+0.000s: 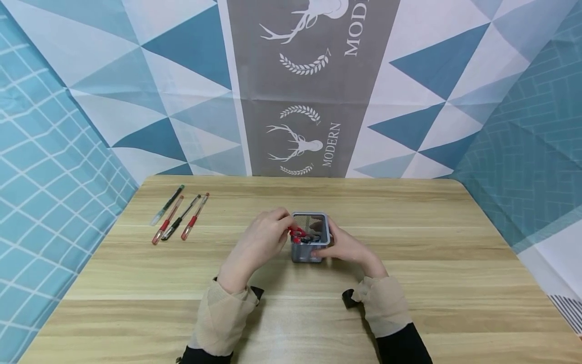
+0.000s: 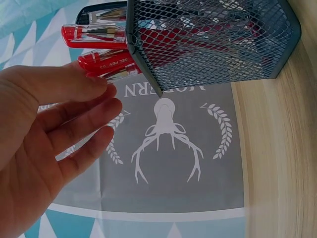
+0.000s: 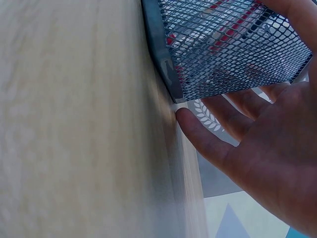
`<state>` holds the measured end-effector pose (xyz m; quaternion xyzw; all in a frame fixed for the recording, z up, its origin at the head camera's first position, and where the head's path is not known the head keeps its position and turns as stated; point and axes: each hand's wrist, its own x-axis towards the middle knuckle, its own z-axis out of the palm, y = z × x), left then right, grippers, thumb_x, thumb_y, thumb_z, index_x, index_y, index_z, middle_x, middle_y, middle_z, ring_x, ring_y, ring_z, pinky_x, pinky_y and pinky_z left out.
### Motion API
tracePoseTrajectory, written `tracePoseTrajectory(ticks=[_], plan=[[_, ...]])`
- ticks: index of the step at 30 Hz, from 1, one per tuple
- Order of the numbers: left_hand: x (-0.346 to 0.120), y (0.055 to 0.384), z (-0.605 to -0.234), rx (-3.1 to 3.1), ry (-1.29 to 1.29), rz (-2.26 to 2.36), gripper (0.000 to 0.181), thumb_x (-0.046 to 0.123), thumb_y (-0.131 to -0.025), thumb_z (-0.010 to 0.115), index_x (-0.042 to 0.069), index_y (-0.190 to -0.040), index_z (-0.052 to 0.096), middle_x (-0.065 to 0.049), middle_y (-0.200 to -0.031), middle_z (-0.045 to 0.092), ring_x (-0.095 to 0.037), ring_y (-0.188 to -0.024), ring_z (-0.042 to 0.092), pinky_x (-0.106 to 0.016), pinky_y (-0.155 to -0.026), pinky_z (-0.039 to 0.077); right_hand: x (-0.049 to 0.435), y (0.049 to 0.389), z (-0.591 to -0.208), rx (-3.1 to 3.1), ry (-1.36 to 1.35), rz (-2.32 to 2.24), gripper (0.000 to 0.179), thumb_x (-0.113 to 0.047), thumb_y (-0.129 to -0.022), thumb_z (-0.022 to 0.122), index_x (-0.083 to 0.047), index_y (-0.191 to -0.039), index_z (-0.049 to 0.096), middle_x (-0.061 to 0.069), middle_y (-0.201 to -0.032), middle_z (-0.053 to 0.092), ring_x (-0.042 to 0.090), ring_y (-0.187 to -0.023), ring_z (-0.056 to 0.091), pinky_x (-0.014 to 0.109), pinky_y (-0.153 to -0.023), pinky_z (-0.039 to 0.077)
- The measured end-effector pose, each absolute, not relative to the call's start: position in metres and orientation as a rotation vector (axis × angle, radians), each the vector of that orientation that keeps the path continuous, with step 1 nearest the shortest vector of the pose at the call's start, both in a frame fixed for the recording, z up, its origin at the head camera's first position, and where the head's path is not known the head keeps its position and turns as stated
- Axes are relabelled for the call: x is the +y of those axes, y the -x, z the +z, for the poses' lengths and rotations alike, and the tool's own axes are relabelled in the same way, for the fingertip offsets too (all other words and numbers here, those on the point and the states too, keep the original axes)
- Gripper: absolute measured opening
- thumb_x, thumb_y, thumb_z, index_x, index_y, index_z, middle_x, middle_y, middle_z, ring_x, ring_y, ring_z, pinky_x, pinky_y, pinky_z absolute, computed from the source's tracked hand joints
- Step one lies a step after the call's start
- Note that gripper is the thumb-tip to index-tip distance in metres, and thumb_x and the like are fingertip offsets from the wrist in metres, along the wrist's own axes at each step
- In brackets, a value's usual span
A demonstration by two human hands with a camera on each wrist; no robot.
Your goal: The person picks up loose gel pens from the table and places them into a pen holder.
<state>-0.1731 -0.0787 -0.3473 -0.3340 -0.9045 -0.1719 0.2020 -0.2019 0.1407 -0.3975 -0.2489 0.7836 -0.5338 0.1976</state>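
A dark metal mesh pen holder [image 1: 305,255] stands upright on the table, with several pens in it. My right hand [image 1: 347,246] holds it from the right side, thumb toward the near wall and other fingers behind. At its left rim my left hand [image 1: 260,241] pinches the end of a red gel pen [image 2: 106,62] between thumb and fingertips. The lower part of that pen lies inside the holder, behind the mesh. In the left wrist view, another red pen [image 2: 94,35] and a black-capped pen [image 2: 101,14] stick out beside it.
On the wooden table [image 1: 423,253], several pens lie side by side at the far left: a green pen [image 1: 168,205], a black pen [image 1: 181,218] and red ones [image 1: 195,216]. A patterned cloth [image 1: 309,91] hangs behind the table's far edge.
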Motion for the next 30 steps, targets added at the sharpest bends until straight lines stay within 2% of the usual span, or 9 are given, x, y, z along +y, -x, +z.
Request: tracePoseTrajectory(ticks=[6, 13, 20, 25, 30], plan=[[-0.080, 0.174, -0.346, -2.556, 0.891, -0.453, 0.034, -0.003, -0.074, 0.064, 0.012, -0.105, 0.064, -0.001, -0.092, 0.061, -0.017, -0.081, 0.058, -0.032, -0.073, 0.046, 0.144, 0.212, -0.417, 2.205, 0.711, -1.507, 0.083, -0.007, -0.075, 0.072, -0.009, -0.140, 0.021, 0.021, -0.134, 0.040, 0.033, -0.120, 0.044, 0.048, -0.101, 0.032], [-0.087, 0.177, -0.345, -2.526, 0.878, -0.533, 0.027, -0.003, -0.076, 0.064, 0.009, -0.100, 0.065, -0.003, -0.096, 0.062, -0.020, -0.085, 0.059, -0.035, -0.077, 0.047, 0.146, 0.215, -0.423, 2.227, 0.709, -1.502, 0.084, -0.012, -0.073, 0.075, -0.015, -0.139, 0.023, 0.015, -0.132, 0.044, 0.027, -0.117, 0.047, 0.045, -0.102, 0.032], [-0.104, 0.182, -0.342, -2.487, 0.526, -0.562, 0.032, -0.001, -0.077, 0.064, 0.003, -0.109, 0.060, -0.018, -0.120, 0.052, -0.033, -0.096, 0.056, -0.045, -0.085, 0.046, 0.145, 0.214, -0.423, 2.231, 0.699, -1.491, 0.086, -0.012, -0.072, 0.076, -0.017, -0.139, 0.022, 0.014, -0.131, 0.044, 0.026, -0.117, 0.048, 0.044, -0.101, 0.033], [-0.118, 0.181, -0.341, -2.464, 0.332, -0.605, 0.029, 0.003, -0.082, 0.061, -0.001, -0.111, 0.058, -0.020, -0.119, 0.050, -0.037, -0.104, 0.051, -0.049, -0.087, 0.042, 0.143, 0.210, -0.414, 2.209, 0.702, -1.498, 0.086, -0.006, -0.074, 0.073, -0.013, -0.140, 0.020, 0.019, -0.132, 0.043, 0.030, -0.118, 0.047, 0.046, -0.101, 0.032], [-0.137, 0.188, -0.348, -2.516, 0.186, -0.619, 0.026, 0.009, -0.085, 0.057, -0.002, -0.109, 0.061, -0.019, -0.112, 0.056, -0.038, -0.104, 0.051, -0.050, -0.090, 0.038, 0.141, 0.203, -0.399, 2.194, 0.711, -1.499, 0.083, -0.004, -0.075, 0.071, -0.006, -0.140, 0.019, 0.025, -0.132, 0.041, 0.033, -0.117, 0.046, 0.048, -0.100, 0.033]])
